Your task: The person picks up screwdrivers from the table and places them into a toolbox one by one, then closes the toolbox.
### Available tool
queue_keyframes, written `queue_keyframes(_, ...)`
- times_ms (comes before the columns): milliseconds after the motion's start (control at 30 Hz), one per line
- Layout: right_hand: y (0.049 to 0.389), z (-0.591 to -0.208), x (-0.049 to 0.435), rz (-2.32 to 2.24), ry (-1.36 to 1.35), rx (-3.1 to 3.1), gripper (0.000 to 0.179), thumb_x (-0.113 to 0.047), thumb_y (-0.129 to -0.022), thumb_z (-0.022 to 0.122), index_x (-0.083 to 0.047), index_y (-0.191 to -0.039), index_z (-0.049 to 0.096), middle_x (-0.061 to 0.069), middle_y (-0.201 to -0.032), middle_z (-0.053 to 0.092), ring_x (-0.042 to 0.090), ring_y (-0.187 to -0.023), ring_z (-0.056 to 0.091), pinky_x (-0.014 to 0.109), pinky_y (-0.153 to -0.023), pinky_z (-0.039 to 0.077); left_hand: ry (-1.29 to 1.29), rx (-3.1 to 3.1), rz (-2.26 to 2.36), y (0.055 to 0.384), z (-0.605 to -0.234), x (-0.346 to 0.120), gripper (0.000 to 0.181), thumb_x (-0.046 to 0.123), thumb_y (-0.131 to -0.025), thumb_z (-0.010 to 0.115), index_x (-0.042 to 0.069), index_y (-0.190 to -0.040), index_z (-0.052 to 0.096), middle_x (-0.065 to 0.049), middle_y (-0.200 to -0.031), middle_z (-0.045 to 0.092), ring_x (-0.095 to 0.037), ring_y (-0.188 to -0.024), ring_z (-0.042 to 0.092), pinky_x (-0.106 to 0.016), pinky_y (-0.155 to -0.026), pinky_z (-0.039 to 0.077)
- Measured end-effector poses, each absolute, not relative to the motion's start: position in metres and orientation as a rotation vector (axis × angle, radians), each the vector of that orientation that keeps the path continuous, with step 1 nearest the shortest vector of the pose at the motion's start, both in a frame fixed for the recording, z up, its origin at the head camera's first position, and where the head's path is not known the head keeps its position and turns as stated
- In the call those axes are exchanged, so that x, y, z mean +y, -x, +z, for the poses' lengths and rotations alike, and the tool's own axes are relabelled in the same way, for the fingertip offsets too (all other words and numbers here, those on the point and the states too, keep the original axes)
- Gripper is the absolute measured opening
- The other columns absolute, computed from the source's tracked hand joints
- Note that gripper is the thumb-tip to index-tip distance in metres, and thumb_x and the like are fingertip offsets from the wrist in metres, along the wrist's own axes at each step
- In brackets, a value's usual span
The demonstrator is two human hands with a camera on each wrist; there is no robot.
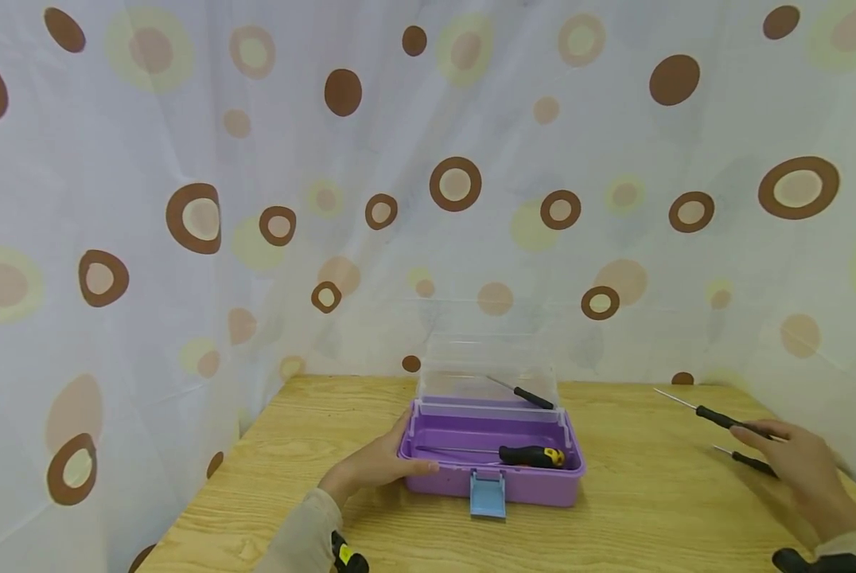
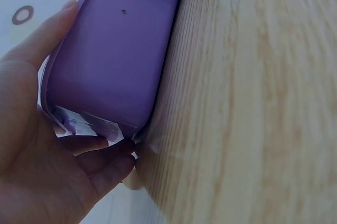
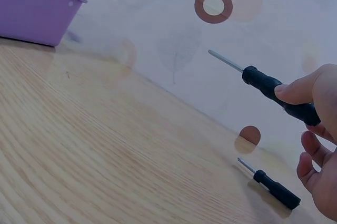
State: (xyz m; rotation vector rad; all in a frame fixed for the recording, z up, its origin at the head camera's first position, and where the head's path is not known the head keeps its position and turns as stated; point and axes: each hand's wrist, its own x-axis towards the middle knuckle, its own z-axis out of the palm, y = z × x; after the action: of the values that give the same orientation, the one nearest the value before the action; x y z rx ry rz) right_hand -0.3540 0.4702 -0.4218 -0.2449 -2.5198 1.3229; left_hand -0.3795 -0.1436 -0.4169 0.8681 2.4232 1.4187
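Note:
A purple toolbox (image 1: 442,481) sits on the table with its clear lid (image 1: 485,374) raised at the back and its blue latch (image 1: 488,495) hanging down in front. My left hand (image 1: 378,461) grips the box's left end; the left wrist view shows the thumb along its front rim and the fingers curled at the end wall. Inside lies a black-and-yellow screwdriver (image 1: 531,456). A slimmer black-handled screwdriver (image 1: 533,398) overlaps the lid. Off to the right, my right hand (image 1: 800,465) pinches another black screwdriver (image 3: 263,84) by its handle, tip pointing away and left. Below it, a short black screwdriver (image 3: 276,190) rests on the table.
The wooden table (image 1: 643,493) extends on both sides of the box. A white curtain (image 1: 514,239) with brown and beige circles hangs behind the table and along its left side.

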Motion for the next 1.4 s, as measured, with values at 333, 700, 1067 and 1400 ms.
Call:
queue_keyframes(333,0.351,-0.405,0.457,1.413,0.166,-2.525,0.07,-0.053,-0.102,0.061,0.008,-0.137,0.06,0.045,-0.156,0.017,0.067,-0.135,0.022,0.074,-0.096,0.036,-0.9,2.45,1.407,0.38,-0.417,-0.144,0.116,0.046,-0.092,0.075,0.013,-0.166,-0.008,-0.024,-0.166,0.021,-0.042,-0.146,0.033,-0.064,-0.117,0.021)
queue_keyframes(700,0.354,-0.4,0.438,1.383,0.063,-2.495,0.06,-0.047,-0.102,0.063,0.003,-0.136,0.063,0.04,-0.154,0.027,0.053,-0.128,0.039,0.049,-0.089,0.051,-0.845,2.433,1.419,0.381,-0.42,-0.145,0.118,0.047,-0.09,0.077,0.016,-0.167,-0.007,-0.02,-0.165,0.025,-0.036,-0.144,0.037,-0.061,-0.118,0.022)
queue_keyframes(1067,0.354,-0.391,0.417,1.358,-0.055,-2.517,0.061,-0.041,-0.104,0.064,0.013,-0.132,0.061,0.032,-0.15,0.034,-0.001,-0.101,0.043,0.018,-0.072,0.051,-0.864,2.41,1.442,0.38,-0.417,-0.144,0.119,0.045,-0.09,0.077,0.014,-0.166,-0.009,-0.018,-0.168,0.019,-0.038,-0.148,0.03,-0.062,-0.119,0.02)
queue_keyframes(1400,0.357,-0.39,0.407,1.378,-0.102,-2.494,0.06,-0.038,-0.103,0.066,0.015,-0.132,0.061,0.028,-0.148,0.036,0.003,-0.1,0.046,0.023,-0.072,0.052,-0.881,2.409,1.442,0.381,-0.418,-0.144,0.119,0.045,-0.091,0.078,0.015,-0.166,-0.01,-0.018,-0.167,0.021,-0.037,-0.147,0.032,-0.061,-0.119,0.018)
